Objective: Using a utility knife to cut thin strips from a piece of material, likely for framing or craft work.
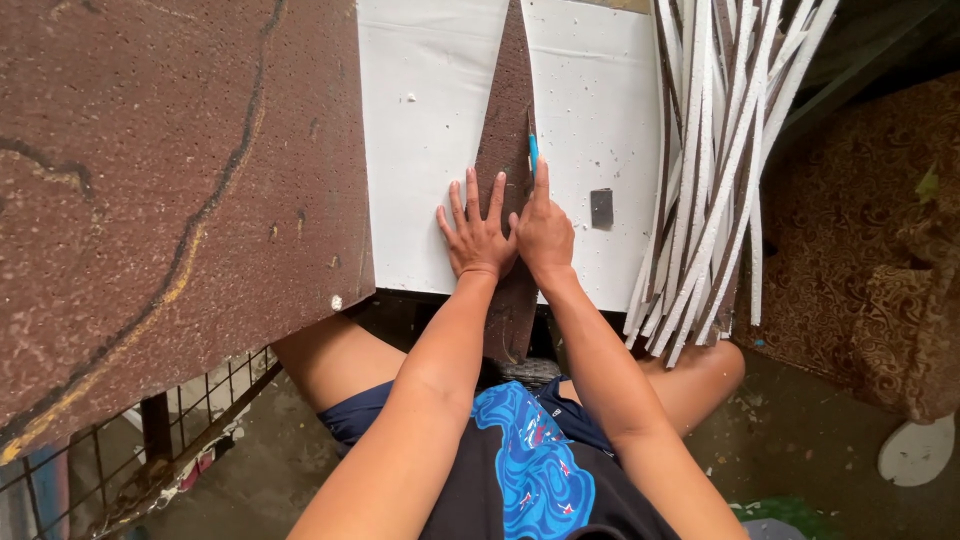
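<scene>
- A long, tapering brown strip (510,130) is being held flat on a white foam sheet (420,150) by the left hand (476,235); its fingers (472,195) are being kept spread, with the tips pressing the strip's left edge.
- A blue-handled knife (533,152) is being gripped by the right hand (543,235), forefinger laid along the handle and the other fingers curled; the blade is being run just beyond that fingertip, along the strip's right edge.
- Judged step: a cut is being guided along the strip as a straightedge.
- Next move is judged to call for steady left-hand pressure and a straight draw.
- Cut white strips (710,170) and a small grey piece (601,207) are lying right of the fingers.
</scene>
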